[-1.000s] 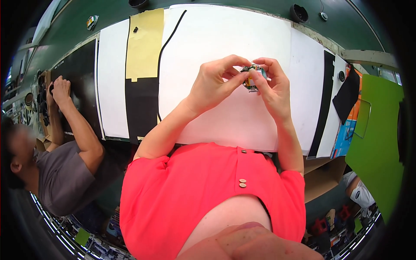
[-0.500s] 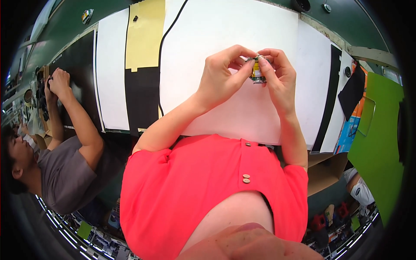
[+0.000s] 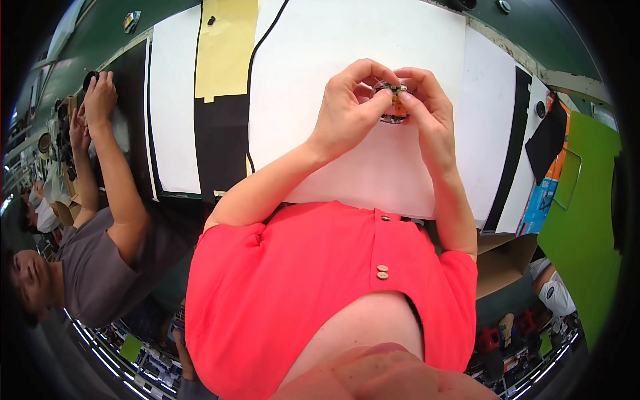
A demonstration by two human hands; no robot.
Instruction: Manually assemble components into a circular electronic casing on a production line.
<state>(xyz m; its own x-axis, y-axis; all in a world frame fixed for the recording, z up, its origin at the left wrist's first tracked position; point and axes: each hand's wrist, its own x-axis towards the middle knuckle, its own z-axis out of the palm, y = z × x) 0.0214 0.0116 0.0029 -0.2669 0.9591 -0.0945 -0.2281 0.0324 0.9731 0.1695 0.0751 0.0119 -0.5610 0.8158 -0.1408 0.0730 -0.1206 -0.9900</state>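
Observation:
Both my hands are raised over the white work surface (image 3: 320, 60), fingertips together around a small roundish electronic assembly (image 3: 398, 112). It has a dark circuit-like edge and an orange-yellow middle. My left hand (image 3: 352, 107) pinches its left side, the thumb lying on the upper face. On the other side, my right hand (image 3: 430, 110) grips it with thumb and curled fingers. Fingertips cover its upper edge, so fine detail cannot be made out.
A black cable (image 3: 252, 63) runs down the surface beside a yellow sheet (image 3: 228, 53) with a small black piece (image 3: 211, 21). At left, a co-worker's hand (image 3: 100, 97) holds a dark round part. A small round black part (image 3: 541, 109) and a green board (image 3: 587, 173) lie right.
The assembly has turned in my fingers: its bright yellow face now looks orange and its outline rounder. The co-worker's hands have risen, lifting a dark round part.

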